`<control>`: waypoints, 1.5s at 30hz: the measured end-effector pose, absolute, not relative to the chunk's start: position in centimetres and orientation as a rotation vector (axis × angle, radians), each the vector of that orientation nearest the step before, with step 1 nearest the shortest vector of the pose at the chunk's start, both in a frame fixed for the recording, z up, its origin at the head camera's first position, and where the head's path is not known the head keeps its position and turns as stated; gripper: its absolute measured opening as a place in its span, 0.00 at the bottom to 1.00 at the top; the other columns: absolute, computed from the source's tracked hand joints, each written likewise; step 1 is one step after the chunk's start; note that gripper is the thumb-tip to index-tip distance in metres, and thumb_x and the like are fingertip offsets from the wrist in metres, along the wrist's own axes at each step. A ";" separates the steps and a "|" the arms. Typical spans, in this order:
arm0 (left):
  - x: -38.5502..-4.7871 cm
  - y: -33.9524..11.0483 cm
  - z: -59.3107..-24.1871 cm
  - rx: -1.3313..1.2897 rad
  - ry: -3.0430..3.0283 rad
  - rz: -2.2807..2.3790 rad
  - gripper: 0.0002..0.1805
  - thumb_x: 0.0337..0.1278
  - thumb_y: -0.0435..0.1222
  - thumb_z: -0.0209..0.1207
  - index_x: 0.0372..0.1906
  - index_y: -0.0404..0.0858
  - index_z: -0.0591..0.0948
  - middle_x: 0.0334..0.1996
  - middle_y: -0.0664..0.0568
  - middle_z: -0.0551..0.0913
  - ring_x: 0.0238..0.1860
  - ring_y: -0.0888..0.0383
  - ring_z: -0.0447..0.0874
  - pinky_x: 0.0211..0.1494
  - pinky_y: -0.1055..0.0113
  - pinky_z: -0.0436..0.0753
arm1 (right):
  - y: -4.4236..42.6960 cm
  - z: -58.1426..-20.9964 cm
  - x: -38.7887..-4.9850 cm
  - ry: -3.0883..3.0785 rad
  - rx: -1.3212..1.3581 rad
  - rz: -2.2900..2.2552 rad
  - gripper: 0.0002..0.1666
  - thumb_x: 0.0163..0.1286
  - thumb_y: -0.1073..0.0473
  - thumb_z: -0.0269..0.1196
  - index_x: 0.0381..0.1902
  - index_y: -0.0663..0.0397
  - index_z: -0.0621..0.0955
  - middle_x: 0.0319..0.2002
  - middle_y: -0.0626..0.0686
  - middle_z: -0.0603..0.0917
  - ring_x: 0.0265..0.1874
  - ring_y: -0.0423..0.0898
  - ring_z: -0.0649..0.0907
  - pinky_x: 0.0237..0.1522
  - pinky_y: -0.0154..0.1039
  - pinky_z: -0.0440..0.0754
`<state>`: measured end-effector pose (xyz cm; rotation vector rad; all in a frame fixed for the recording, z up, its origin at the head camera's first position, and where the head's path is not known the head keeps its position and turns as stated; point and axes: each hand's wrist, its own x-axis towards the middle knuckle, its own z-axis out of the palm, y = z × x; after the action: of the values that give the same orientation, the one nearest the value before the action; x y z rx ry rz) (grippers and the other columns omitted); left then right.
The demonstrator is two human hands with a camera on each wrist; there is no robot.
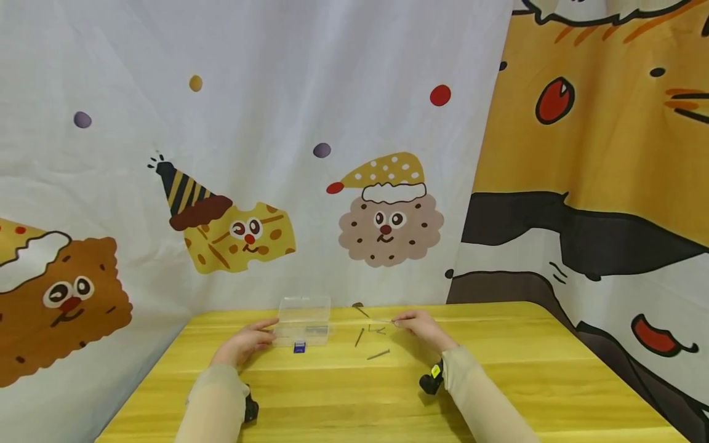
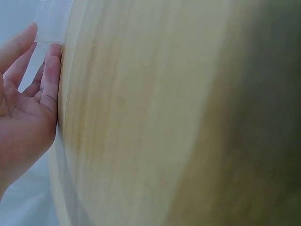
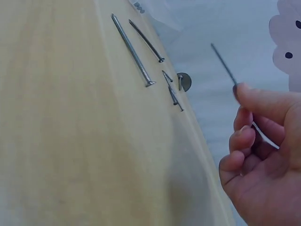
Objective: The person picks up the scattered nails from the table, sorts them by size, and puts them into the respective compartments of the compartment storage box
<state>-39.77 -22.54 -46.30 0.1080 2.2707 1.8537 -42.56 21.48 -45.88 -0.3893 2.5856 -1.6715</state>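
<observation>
A clear plastic box (image 1: 284,339) stands on the wooden table, its lid raised at the back and a blue latch (image 1: 300,347) at the front. My left hand (image 1: 247,341) rests at the box's left side, fingers fairly straight, tips at its edge. In the left wrist view, the thumb and fingertips meet a corner of the box (image 2: 51,26). My right hand (image 1: 422,326) pinches a thin nail (image 3: 223,62) between thumb and fingers, raised off the table and pointing left. Two long nails (image 3: 132,52) (image 3: 146,41) and some smaller nails (image 3: 172,93) lie between the hands.
A round-headed metal piece (image 3: 185,82) lies by the table's far edge. Behind the yellow wooden table (image 1: 343,400) hangs a white curtain (image 1: 249,123) with cartoon prints. Some grey pieces (image 1: 317,330) show inside the box. A black wrist camera (image 1: 431,379) is on the right wrist.
</observation>
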 end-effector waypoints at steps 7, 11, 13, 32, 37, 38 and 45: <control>-40.2 -22.7 -46.5 0.121 2.235 1.882 0.32 0.64 0.26 0.55 0.72 0.28 0.61 0.68 0.30 0.60 0.48 0.50 0.73 0.52 0.61 0.77 | 21.0 -44.3 -43.3 2.525 -0.486 -1.702 0.18 0.71 0.61 0.60 0.50 0.73 0.81 0.18 0.46 0.68 0.19 0.43 0.63 0.31 0.42 0.66; -40.3 -22.7 -46.6 0.110 2.229 1.884 0.32 0.63 0.26 0.55 0.72 0.28 0.61 0.67 0.30 0.61 0.47 0.51 0.73 0.50 0.62 0.77 | 20.8 -44.1 -44.0 2.508 -0.525 -1.700 0.20 0.70 0.61 0.60 0.51 0.74 0.80 0.17 0.47 0.68 0.19 0.43 0.63 0.29 0.39 0.67; -40.3 -22.6 -46.7 0.104 2.245 1.880 0.32 0.63 0.26 0.55 0.71 0.28 0.62 0.65 0.31 0.64 0.46 0.51 0.74 0.50 0.62 0.77 | 20.5 -44.0 -44.3 2.500 -0.535 -1.708 0.20 0.70 0.60 0.61 0.51 0.74 0.80 0.17 0.48 0.68 0.18 0.43 0.63 0.28 0.39 0.67; -39.8 -22.4 -46.8 0.113 2.292 1.885 0.32 0.62 0.24 0.54 0.71 0.28 0.62 0.60 0.31 0.70 0.50 0.48 0.75 0.52 0.58 0.78 | 16.5 -43.5 -45.6 2.521 -0.522 -1.619 0.13 0.69 0.62 0.61 0.49 0.62 0.85 0.17 0.48 0.68 0.17 0.42 0.62 0.34 0.47 0.70; -39.6 -22.3 -46.7 0.102 2.299 1.876 0.31 0.62 0.24 0.54 0.71 0.28 0.62 0.61 0.30 0.69 0.50 0.48 0.75 0.53 0.56 0.77 | 15.0 -43.4 -45.6 2.532 -0.514 -1.583 0.15 0.70 0.61 0.60 0.50 0.62 0.84 0.28 0.52 0.79 0.18 0.42 0.63 0.34 0.49 0.70; -39.6 -22.3 -46.7 0.099 2.299 1.874 0.31 0.62 0.24 0.54 0.71 0.28 0.62 0.61 0.30 0.68 0.49 0.49 0.75 0.53 0.56 0.77 | 14.7 -43.4 -45.6 2.534 -0.515 -1.579 0.15 0.70 0.61 0.60 0.50 0.62 0.84 0.32 0.53 0.82 0.19 0.44 0.66 0.35 0.50 0.71; -39.9 -22.5 -46.8 0.093 2.263 1.890 0.32 0.63 0.25 0.54 0.71 0.29 0.62 0.64 0.31 0.65 0.47 0.50 0.75 0.52 0.58 0.77 | 13.1 -43.3 -46.4 2.559 -0.619 -1.511 0.16 0.70 0.62 0.61 0.51 0.67 0.83 0.42 0.65 0.82 0.25 0.49 0.71 0.36 0.54 0.75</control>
<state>-39.88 -22.45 -46.76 0.0932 2.2628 1.8898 -46.41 13.12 -43.26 -0.6192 2.5587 -1.5108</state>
